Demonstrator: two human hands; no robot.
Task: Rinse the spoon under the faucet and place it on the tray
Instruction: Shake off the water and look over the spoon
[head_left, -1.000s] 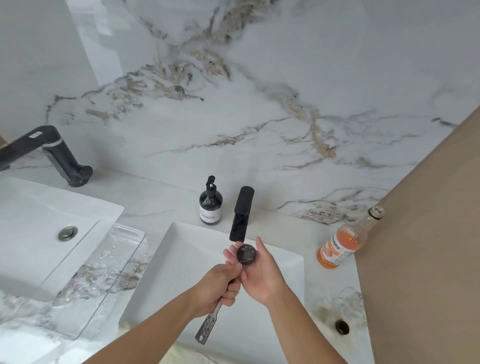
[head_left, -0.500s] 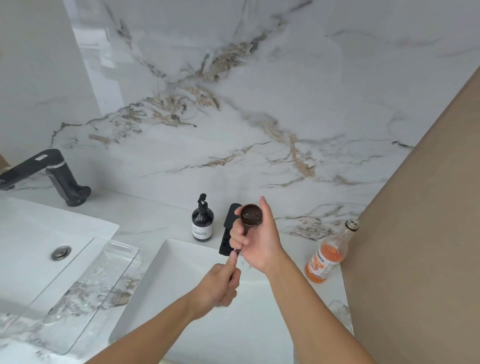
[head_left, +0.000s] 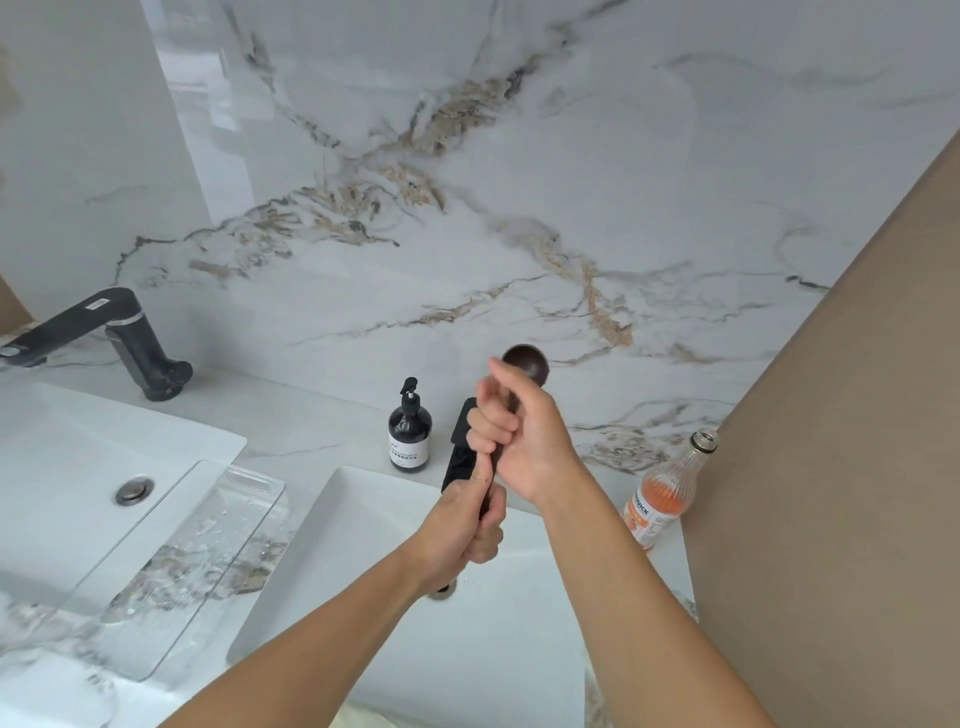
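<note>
Both hands grip the spoon (head_left: 524, 361), held upright over the sink (head_left: 363, 499). The right hand (head_left: 524, 441) is curled around the upper stem, with the dark round bowl showing just above its fingers. The left hand (head_left: 465, 527) is clenched around the lower handle, directly below the right and touching it. The black faucet (head_left: 460, 452) stands just behind the hands, partly hidden by them; no water is visible. Left of the hands, a dark pump bottle (head_left: 409, 434) stands on the desk (head_left: 291, 415). Further left, the clear tray (head_left: 208, 545) lies wet, bridging the desk and a second sink (head_left: 67, 467), well apart from the spoon. To the right of the hands stands an open bottle (head_left: 665, 488) of orange liquid
</note>
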